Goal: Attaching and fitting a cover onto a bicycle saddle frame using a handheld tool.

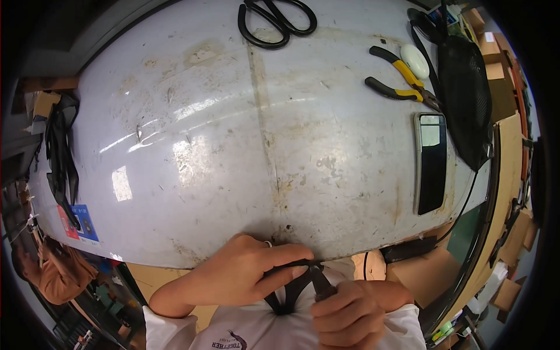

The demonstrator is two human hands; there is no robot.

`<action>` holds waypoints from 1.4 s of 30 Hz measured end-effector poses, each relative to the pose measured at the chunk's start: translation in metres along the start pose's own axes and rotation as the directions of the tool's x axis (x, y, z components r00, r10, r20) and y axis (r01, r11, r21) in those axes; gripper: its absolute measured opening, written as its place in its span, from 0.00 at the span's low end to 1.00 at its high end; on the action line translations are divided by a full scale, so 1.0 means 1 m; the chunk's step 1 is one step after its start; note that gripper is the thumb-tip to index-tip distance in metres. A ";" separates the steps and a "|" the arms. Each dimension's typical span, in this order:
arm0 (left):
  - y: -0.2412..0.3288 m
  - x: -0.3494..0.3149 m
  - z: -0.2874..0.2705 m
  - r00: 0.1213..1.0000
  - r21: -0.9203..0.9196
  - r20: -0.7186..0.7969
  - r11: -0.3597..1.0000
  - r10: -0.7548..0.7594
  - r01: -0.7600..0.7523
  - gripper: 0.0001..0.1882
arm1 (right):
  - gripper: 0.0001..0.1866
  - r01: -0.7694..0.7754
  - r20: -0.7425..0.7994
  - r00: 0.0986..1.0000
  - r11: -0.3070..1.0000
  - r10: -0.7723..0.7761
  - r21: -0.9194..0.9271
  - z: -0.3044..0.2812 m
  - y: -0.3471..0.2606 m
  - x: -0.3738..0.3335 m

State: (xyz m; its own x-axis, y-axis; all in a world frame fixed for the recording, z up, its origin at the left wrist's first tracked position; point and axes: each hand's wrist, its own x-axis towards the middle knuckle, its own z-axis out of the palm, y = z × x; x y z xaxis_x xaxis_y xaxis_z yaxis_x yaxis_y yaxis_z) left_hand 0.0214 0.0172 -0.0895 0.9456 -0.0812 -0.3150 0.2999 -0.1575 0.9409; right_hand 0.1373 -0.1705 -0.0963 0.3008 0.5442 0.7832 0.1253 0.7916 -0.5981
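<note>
Stained white table (pixel 221 134), glossy and scuffed, filled most of the view, with cardboard (pixel 426 277) at floor level beyond its near right edge. Principal item: one black strap (pixel 298 287), located at the table's near edge in front of a white shirt (pixel 175 329), its lower part forming a V. Left hand (pixel 251 265), wearing a ring: grip pinching the strap between the fingers. Right hand (pixel 350 315): grip closed around one dark, stubby piece (pixel 322 284), its upper end near the left fingertips; contact there could not be told. At the far edge: black-handled scissors (pixel 286 28). Toward the far right: yellow-and-black pliers (pixel 408 74), one white oval object (pixel 414 62) beside them, one black bag-like item (pixel 464 87), and one phone (pixel 430 169) nearer. At left: black straps (pixel 61 151), overlapping one red-and-blue card (pixel 87 224); beyond, another person (pixel 67 274) wore a brown top.
</note>
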 end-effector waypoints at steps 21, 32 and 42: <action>0.002 -0.005 -0.006 1.000 0.009 -0.011 1.000 -0.026 0.026 0.15 | 0.15 0.042 0.083 0.996 0.998 -0.038 -0.040 0.006 0.008 -0.013; 0.006 0.000 -0.006 0.998 0.034 0.013 0.997 -0.066 0.066 0.14 | 0.21 -0.090 -0.251 0.957 0.973 0.144 0.214 0.001 0.016 -0.019; 0.007 -0.012 -0.007 0.990 -0.032 -0.068 0.992 -0.121 0.119 0.10 | 0.18 -0.181 -0.326 0.923 0.979 0.203 0.097 0.000 -0.021 -0.085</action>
State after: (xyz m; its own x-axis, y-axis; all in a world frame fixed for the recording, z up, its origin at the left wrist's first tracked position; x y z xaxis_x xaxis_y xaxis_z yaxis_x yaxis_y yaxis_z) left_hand 0.0130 0.0238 -0.0789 0.9086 0.0054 -0.4176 0.4145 -0.1343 0.9001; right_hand 0.1089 -0.2334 -0.1499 0.6111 0.5730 0.5461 -0.0235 0.7028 -0.7110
